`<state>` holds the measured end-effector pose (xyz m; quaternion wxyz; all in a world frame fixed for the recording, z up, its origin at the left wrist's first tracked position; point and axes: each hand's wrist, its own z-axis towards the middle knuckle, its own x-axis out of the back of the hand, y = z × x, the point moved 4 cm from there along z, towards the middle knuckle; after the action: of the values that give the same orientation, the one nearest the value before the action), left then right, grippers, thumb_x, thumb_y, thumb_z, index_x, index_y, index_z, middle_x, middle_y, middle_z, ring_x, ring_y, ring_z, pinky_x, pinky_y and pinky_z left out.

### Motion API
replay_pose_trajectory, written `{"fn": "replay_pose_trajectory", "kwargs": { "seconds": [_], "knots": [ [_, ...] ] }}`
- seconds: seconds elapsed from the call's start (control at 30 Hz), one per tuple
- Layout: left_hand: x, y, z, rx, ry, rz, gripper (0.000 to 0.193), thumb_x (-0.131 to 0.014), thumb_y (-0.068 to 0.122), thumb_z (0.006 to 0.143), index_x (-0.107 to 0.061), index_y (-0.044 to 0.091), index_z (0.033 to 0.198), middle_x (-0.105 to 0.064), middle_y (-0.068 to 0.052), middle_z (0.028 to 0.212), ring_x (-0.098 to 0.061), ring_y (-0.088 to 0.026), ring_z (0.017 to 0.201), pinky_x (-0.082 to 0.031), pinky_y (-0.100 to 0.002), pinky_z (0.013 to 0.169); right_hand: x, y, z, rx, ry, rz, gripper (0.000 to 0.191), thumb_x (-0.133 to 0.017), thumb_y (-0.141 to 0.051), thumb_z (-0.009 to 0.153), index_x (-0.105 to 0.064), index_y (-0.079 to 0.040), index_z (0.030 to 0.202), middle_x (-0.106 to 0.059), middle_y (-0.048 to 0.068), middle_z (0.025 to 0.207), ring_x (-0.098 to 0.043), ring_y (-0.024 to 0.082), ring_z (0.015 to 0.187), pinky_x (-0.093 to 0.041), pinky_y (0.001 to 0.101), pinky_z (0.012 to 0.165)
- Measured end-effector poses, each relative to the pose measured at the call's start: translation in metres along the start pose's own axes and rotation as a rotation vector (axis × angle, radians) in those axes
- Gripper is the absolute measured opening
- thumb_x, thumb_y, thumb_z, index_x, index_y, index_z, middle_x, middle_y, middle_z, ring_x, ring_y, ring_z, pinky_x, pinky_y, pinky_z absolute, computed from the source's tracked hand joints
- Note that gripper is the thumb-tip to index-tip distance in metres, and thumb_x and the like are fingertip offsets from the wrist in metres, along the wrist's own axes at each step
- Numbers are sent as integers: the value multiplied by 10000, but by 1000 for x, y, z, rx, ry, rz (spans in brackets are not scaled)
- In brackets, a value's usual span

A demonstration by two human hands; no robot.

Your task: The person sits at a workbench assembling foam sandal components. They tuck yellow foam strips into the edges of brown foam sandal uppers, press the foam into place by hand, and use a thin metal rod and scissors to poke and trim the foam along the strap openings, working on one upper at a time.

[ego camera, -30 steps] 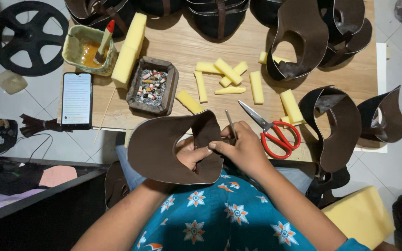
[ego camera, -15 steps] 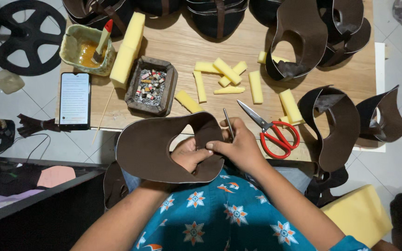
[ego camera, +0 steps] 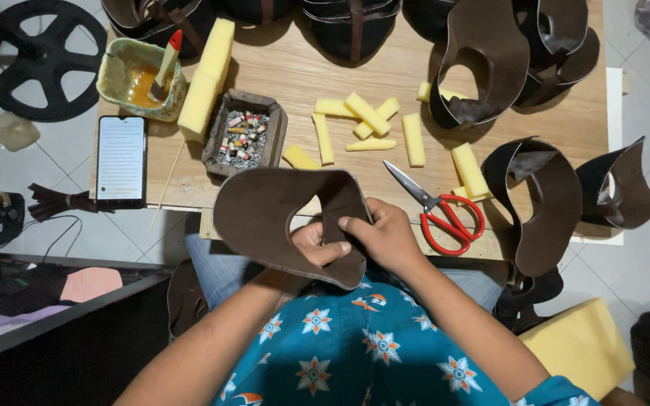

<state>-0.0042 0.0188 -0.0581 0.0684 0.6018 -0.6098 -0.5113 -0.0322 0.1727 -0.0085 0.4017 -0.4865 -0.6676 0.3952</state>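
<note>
A curved brown leather piece (ego camera: 265,214) with an oval cut-out is held over my lap at the near edge of the wooden board (ego camera: 302,83). My left hand (ego camera: 317,244) grips it from beneath, fingers showing through the cut-out. My right hand (ego camera: 385,237) pinches the right strip of the leather from above, thumb pressed on it. A thin metal tool edge shows just above my right hand, at the leather's right edge.
Red-handled scissors (ego camera: 438,210) lie right of my hands. Yellow foam sticks (ego camera: 366,124), a tray of small rolls (ego camera: 244,135), a glue pot with brush (ego camera: 141,79), a foam block (ego camera: 205,75) and a phone (ego camera: 120,159) sit on the board. More brown leather pieces (ego camera: 543,203) ring the far and right sides.
The leather piece has been turned and shifted in my hands. My right hand now pinches its right strip, and the thin tool no longer sticks up above it.
</note>
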Motion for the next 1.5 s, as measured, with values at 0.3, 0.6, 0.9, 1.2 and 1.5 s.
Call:
{"fn": "replay_pose_trajectory", "kwargs": {
  "seconds": [0.3, 0.6, 0.9, 1.2, 1.5],
  "knots": [
    [12, 23, -6, -115, 41, -236, 261, -612, 26, 994, -617, -36, 1248, -702, -88, 1095, -657, -163, 977, -532, -315, 882, 45, -46, -32, 285, 214, -5, 271, -514, -170, 1031, -713, 7, 977, -674, 42, 1017, -613, 112, 792, -508, 262, 750],
    [19, 38, -10, -176, -5, -465, 276, -573, 34, 1015, -561, -38, 1281, -673, -128, 1160, -667, -204, 1047, -543, -359, 946, 35, -79, -88, 548, 74, -69, 189, -581, -140, 1047, -642, 28, 1107, -692, 111, 979, -660, 142, 832, -561, 261, 739],
    [16, 45, -15, -180, -65, -520, 276, -532, 18, 1022, -545, -33, 1293, -660, -152, 1150, -678, -230, 1036, -551, -401, 948, 18, -96, -86, 547, -38, -331, 103, -615, -75, 982, -674, 8, 976, -693, 104, 863, -675, 180, 724, -540, 289, 658],
    [17, 55, -18, -218, -116, -548, 221, -533, 3, 1012, -563, -16, 1230, -646, -169, 1103, -692, -281, 990, -572, -496, 948, 6, -118, -94, 819, -59, -459, 130, -692, -77, 957, -639, 15, 1034, -698, 140, 950, -713, 248, 824, -565, 337, 708],
    [10, 62, -25, -224, -148, -528, 195, -538, -2, 1011, -559, -54, 1198, -635, -162, 1149, -685, -272, 994, -561, -471, 966, -1, -115, -90, 840, -97, -471, 155, -710, -85, 956, -634, 15, 1047, -701, 141, 980, -720, 280, 880, -584, 358, 767]
  ]
}}
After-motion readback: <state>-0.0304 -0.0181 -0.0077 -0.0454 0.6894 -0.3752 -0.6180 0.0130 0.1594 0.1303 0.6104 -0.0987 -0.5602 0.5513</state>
